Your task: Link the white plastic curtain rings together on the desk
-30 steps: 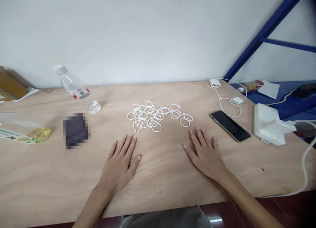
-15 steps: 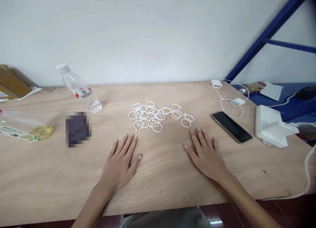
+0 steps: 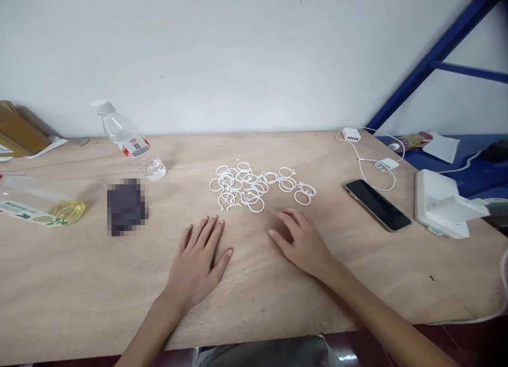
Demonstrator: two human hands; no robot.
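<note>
A loose heap of white plastic rings [image 3: 256, 188], looking like curtain rings with small eyelets, lies on the wooden table [image 3: 254, 303]. Some overlap, and a couple sit apart on the right side. My left hand [image 3: 195, 266] rests flat on the wood just in front of the heap's left side, fingers stretched, holding nothing. In front of the heap's right part is my right hand [image 3: 304, 242], its fingers bent and thumb apart from them. Nothing is in it, and its fingertips are close to the rings without touching them.
To the left stand a water bottle [image 3: 137, 144], a bottle of yellow oil [image 3: 43, 205] and a dark blurred-out item [image 3: 126, 205]. On the right are a phone [image 3: 377, 204], a white charger block [image 3: 440, 203] and white cables with an adapter [image 3: 351, 134]. A wall [image 3: 238, 60] rises behind.
My right hand has moved left toward the rings, and its fingers have gone from flat to bent. My left hand still lies flat. The view has shifted slightly.
</note>
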